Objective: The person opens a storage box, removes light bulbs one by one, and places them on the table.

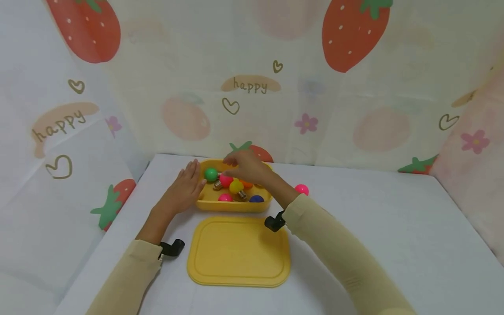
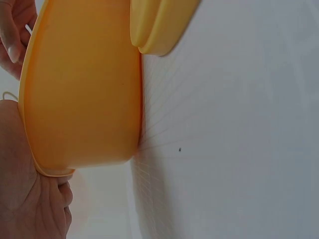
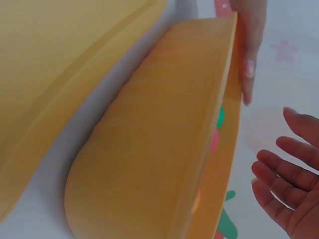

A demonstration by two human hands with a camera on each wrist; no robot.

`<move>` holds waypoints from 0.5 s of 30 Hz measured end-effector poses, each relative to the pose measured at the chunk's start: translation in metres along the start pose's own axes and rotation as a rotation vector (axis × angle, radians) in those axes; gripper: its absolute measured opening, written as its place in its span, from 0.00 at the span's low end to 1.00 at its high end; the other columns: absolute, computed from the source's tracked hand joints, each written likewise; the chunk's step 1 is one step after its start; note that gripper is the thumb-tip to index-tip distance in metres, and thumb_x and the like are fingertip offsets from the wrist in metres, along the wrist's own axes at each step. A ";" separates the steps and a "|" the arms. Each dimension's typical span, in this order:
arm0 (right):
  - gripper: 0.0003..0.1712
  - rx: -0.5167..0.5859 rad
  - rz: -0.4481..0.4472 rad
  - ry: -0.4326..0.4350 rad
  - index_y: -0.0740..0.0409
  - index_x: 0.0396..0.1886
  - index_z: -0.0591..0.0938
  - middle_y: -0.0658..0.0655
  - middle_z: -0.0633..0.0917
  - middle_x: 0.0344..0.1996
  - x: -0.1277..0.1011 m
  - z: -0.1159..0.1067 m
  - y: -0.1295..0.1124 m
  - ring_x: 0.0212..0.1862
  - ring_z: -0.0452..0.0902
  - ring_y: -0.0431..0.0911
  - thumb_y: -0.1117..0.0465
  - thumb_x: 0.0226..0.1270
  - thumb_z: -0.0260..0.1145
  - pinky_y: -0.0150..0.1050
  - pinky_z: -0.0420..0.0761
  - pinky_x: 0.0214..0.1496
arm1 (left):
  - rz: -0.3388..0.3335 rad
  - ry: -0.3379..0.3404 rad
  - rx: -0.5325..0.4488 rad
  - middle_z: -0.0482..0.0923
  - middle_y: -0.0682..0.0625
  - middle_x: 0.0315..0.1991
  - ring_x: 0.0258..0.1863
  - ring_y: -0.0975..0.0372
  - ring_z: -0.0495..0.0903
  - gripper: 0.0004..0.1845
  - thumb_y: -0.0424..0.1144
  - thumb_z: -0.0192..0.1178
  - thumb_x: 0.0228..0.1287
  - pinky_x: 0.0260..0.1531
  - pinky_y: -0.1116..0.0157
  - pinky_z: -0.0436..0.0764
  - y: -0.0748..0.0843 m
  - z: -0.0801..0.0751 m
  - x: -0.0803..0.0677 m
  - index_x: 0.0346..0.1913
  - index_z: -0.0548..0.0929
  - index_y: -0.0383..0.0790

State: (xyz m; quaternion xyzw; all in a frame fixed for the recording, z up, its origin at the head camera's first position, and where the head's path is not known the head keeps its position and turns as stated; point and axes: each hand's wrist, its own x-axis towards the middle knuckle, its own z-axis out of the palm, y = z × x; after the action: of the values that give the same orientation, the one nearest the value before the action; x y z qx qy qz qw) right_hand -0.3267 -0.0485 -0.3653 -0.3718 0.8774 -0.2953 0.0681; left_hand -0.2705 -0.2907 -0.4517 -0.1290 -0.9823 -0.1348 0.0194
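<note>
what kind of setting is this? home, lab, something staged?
Probably a staged tabletop booth, not a lived-in room. A white table is walled on three sides by strawberry-print cloth, and the only props are a yellow box of small coloured bulbs and its lid.

Bulbs (image 1: 236, 187) lie in the box (image 1: 232, 205), behind the lid (image 1: 238, 251).
</note>
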 end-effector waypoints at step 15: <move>0.25 -0.091 0.006 -0.051 0.64 0.62 0.81 0.60 0.85 0.56 0.038 0.022 0.000 0.58 0.80 0.51 0.55 0.70 0.70 0.43 0.79 0.62 | -0.006 0.013 0.001 0.34 0.35 0.82 0.81 0.44 0.35 0.38 0.50 0.36 0.84 0.77 0.46 0.39 0.002 -0.003 -0.003 0.79 0.40 0.25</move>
State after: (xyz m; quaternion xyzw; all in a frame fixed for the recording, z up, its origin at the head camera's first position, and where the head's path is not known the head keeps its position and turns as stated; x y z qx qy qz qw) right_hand -0.3463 -0.0845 -0.3792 -0.3793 0.8891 -0.2452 0.0743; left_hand -0.2675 -0.2901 -0.4487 -0.1253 -0.9826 -0.1351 0.0253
